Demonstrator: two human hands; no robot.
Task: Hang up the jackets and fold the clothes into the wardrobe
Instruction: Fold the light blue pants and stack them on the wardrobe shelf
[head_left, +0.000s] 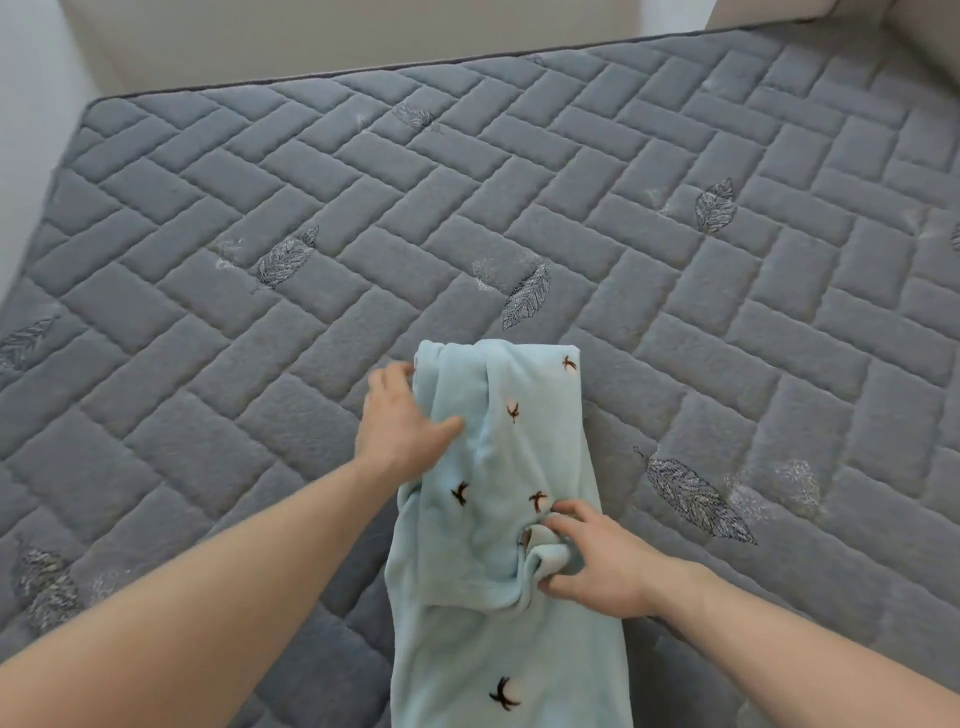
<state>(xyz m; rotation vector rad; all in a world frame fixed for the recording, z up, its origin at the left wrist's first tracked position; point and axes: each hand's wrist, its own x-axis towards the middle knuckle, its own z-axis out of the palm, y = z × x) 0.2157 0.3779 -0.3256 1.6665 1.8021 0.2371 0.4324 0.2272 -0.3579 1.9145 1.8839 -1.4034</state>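
Observation:
A light blue fleece garment (498, 519) with small brown embroidered marks lies in a long strip on the grey quilted mattress (363, 218), running from the middle of the bed down to the near edge. My left hand (400, 415) rests on the garment's upper left edge, thumb lying on the fabric and fingers at its side. My right hand (592, 561) pinches a bunched fold of the fabric at the garment's right side, lower down.
The mattress has a herringbone quilt pattern with stitched leaf motifs. A beige headboard or wall panel (311, 36) runs along its far edge. A pale wall (26, 104) stands at the left.

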